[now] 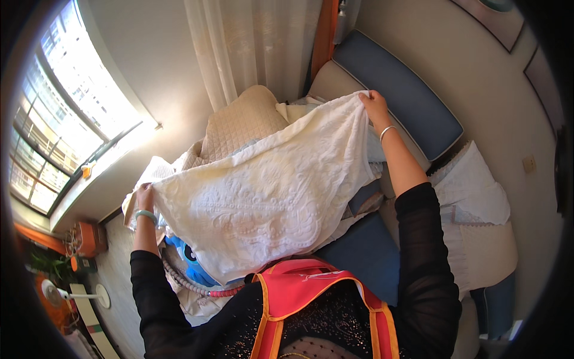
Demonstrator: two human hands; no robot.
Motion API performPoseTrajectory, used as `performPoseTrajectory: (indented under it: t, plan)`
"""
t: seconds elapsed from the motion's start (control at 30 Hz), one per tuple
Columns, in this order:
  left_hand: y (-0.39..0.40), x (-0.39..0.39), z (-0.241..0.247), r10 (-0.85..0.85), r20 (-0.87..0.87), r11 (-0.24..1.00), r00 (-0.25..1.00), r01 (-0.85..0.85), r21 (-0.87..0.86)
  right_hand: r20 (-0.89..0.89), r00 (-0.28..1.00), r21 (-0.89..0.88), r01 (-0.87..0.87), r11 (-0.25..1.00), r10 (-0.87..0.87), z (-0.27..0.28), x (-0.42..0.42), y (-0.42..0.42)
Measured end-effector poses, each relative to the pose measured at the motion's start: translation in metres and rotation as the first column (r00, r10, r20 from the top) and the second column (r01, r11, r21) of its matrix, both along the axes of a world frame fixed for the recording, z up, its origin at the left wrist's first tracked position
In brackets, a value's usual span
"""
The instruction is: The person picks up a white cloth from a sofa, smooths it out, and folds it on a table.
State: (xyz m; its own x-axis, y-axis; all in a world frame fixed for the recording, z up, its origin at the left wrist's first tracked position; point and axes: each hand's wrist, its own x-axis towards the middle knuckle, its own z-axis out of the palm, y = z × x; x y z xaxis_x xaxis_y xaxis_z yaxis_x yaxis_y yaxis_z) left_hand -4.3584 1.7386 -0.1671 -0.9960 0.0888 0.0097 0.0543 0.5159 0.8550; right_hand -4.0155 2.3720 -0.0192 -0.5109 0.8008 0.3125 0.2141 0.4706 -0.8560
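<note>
A white cloth [269,193] with a raised, embossed pattern is stretched between my two hands. My left hand [145,196], with a pale green bangle on the wrist, grips its left corner. At the upper right, my right hand [375,106] pinches the other corner; a silver bangle circles that wrist. The top edge runs slanting between the hands, and the rest hangs down toward my body. Behind it lies a beige quilted cover [244,119] in a heap. The cloth hides much of the sofa beneath.
A blue sofa cushion [397,94] leans at the upper right. White lace-edged covers [475,193] drape the sofa at right. A blue plush toy [195,264] and a grey and red ribbed hose [188,282] lie beneath my left arm. A white standing fan [76,295] is at lower left.
</note>
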Motion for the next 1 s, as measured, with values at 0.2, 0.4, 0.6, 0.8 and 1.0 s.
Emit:
performPoseTrajectory:
  t: [0.2, 0.4, 0.6, 0.8, 1.0]
  plan:
    - [-0.028, -0.023, -0.009, 0.088, 0.009, 0.996, 0.996, -0.088, 0.017, -0.030, 0.997, 0.008, 0.068, 0.998, -0.068, 0.011, 0.017, 0.037]
    - [-0.027, -0.022, -0.013, 0.151, -0.193, 0.946, 0.969, -0.199, -0.257, 0.177, 0.968, 0.310, 0.117, 0.944, -0.178, 0.005, -0.017, 0.092]
    - [0.050, 0.019, -0.008, 0.251, -0.308, 0.641, 0.918, -0.396, -0.657, 0.206, 0.976, 0.156, 0.044, 0.987, -0.076, -0.055, -0.081, 0.131]
    - [0.219, 0.096, -0.033, -0.483, -0.464, 0.823, 0.743, 0.206, -0.529, -0.051, 0.988, -0.004, -0.149, 0.989, 0.149, -0.166, -0.108, 0.131]
    - [0.399, 0.268, -0.011, -0.880, -0.206, 0.469, 0.429, 0.710, -0.525, -0.145, 0.944, -0.552, -0.326, 0.767, 0.296, -0.175, 0.016, 0.086]
